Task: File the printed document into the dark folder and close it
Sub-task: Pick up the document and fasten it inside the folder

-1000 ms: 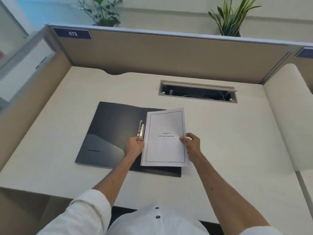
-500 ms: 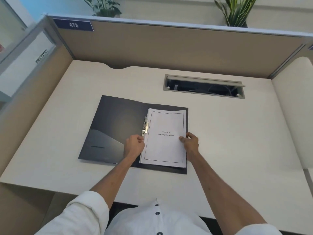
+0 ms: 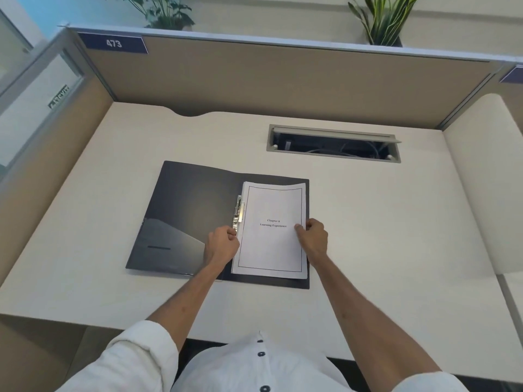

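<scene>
The dark folder point(image 3: 186, 210) lies open and flat on the desk in front of me. The printed document point(image 3: 271, 250), a white stack with a framed title page, rests on the folder's right half, its left edge against the metal clip point(image 3: 237, 212) at the spine. My left hand point(image 3: 222, 246) pinches the document's left edge just below the clip. My right hand point(image 3: 312, 239) holds the document's right edge, thumb on top of the page.
The pale desk point(image 3: 382, 222) is walled by tan partitions on the back and both sides. An open cable slot point(image 3: 334, 144) is sunk in the desk behind the folder. Two potted plants point(image 3: 382, 21) stand beyond the back partition.
The document has come down from a slightly lifted, skewed position to lie square on the folder's right half against the clip. Both hands stayed on its edges.
</scene>
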`<state>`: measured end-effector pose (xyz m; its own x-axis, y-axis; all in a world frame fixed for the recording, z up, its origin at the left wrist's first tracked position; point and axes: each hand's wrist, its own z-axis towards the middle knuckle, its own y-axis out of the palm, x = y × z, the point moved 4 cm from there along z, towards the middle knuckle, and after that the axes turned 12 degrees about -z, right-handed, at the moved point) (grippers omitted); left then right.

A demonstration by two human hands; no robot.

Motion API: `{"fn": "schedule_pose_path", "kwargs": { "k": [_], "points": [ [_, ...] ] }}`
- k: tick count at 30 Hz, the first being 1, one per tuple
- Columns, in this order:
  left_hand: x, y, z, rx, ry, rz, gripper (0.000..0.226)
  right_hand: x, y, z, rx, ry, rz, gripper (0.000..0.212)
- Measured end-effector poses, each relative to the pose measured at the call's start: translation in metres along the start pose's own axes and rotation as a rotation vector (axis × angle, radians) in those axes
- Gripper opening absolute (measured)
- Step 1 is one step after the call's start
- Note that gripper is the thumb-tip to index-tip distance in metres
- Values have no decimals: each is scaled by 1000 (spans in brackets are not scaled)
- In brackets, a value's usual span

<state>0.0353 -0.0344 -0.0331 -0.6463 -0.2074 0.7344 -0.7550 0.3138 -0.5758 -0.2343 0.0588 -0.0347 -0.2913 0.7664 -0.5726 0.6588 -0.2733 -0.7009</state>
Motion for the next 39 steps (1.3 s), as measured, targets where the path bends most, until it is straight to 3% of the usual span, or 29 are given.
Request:
{"fn": "schedule_pose_path", "kwargs": {
  "k": [11, 28, 33, 39],
  "points": [
    [6, -1, -9, 23, 42, 24, 34, -2, 1, -6, 124, -99, -208, 18],
    [0, 3, -13, -62, 116, 109, 12, 1, 10, 0, 109, -45, -102, 30],
    [0, 2, -12, -95, 108, 53, 28, 3, 12, 8, 83, 2, -58, 34],
    [3, 1, -15, -87, 114, 38, 27, 4, 12, 8, 61, 12, -42, 36]
  ]
}}
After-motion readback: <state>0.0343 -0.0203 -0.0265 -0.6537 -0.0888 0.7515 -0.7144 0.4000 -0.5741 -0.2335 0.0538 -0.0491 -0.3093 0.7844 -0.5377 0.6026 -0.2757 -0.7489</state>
